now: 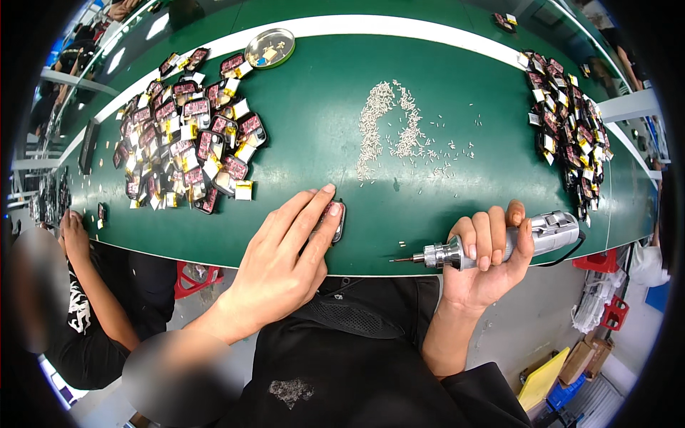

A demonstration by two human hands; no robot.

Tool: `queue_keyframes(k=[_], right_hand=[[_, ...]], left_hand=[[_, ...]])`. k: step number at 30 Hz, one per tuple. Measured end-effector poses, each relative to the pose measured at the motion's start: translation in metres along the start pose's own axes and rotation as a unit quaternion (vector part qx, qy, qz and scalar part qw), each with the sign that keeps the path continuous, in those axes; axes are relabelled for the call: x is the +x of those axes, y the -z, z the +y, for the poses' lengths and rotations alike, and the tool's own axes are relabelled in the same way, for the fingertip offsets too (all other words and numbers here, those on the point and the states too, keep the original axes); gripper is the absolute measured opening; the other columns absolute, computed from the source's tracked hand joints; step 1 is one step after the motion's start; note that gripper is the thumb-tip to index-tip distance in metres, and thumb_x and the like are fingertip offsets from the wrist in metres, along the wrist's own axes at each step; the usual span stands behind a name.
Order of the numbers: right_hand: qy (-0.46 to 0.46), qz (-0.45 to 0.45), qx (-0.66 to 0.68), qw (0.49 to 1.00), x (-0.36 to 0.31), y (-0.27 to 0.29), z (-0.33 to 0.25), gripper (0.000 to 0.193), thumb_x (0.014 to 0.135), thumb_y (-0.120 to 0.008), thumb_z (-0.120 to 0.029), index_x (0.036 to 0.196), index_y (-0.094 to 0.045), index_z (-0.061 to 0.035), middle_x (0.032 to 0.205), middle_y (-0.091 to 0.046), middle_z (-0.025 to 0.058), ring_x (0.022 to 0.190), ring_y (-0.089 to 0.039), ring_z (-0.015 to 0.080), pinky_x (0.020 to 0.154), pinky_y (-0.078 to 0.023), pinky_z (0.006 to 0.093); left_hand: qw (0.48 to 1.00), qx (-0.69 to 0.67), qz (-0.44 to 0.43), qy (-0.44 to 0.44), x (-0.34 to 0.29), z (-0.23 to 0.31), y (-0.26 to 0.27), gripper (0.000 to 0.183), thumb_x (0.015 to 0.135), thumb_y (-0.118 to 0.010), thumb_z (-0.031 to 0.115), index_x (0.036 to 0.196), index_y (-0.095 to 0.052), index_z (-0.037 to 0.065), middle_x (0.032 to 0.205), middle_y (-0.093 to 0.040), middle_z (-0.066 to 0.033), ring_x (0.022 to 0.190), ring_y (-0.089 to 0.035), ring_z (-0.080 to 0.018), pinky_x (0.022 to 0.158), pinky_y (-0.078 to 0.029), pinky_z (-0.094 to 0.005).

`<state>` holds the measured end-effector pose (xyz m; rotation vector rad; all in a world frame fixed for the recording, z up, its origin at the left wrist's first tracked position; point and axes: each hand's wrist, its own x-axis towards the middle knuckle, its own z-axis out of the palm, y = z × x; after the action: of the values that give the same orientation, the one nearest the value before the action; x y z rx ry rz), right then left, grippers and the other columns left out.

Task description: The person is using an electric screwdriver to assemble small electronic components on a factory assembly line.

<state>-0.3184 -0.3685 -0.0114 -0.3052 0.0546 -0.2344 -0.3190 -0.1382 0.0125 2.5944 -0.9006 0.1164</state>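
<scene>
— So where was the small dark part [335,220]?

— Flat on the green counter [314,135], close to its near edge. The left hand [285,260] lay over it with fingers spread wide and pressing down, so only its right end showed past the fingertips.

— And the other hand?

— The right hand [487,260] was wrapped tight around a silver power screwdriver [499,246], held level at the counter's near edge with its thin bit pointing left toward the part, but not touching it. A black cord ran off its back end.

— What lay around them?

— Beyond the two hands, mid-counter, was a loose scatter of small pale screws [389,128]. To the far left sat a big heap of similar dark parts with red and yellow patches [189,135], and another heap [567,135] on the far right. A round metal dish [270,48] stood past the left heap. Another person's hand [71,232] rested at the counter's left edge.
</scene>
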Motion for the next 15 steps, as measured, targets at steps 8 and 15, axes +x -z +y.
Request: queue_keyframes(k=[8,15], right_hand=[[-0.066,-0.015,-0.06,0.996,-0.028,-0.008,0.019,0.014,0.094,-0.044,-0.023,0.09,-0.043,-0.0097,0.051,-0.038,-0.0024,0.041,-0.038,0.0091,0.047,-0.039,0.0272],[-0.16,-0.036,-0.082,0.983,-0.053,-0.012,0.036,0.01,0.093,-0.047,-0.018,0.091,-0.043,-0.0084,0.051,-0.038,-0.0006,0.042,-0.04,0.0115,0.048,-0.04,0.0285]], left_hand=[[0.997,-0.071,0.018,0.007,0.006,-0.004,0.007,0.033,0.069,-0.064,-0.01,0.102,-0.059,-0.007,0.112,-0.06,-0.0165,0.099,-0.058,-0.0326,0.082,-0.05,-0.0386],[0.995,-0.007,0.089,-0.053,0.007,-0.007,-0.014,0.027,0.066,-0.068,-0.007,0.091,-0.061,-0.008,0.099,-0.063,-0.0177,0.084,-0.062,-0.03,0.067,-0.054,-0.0345]])
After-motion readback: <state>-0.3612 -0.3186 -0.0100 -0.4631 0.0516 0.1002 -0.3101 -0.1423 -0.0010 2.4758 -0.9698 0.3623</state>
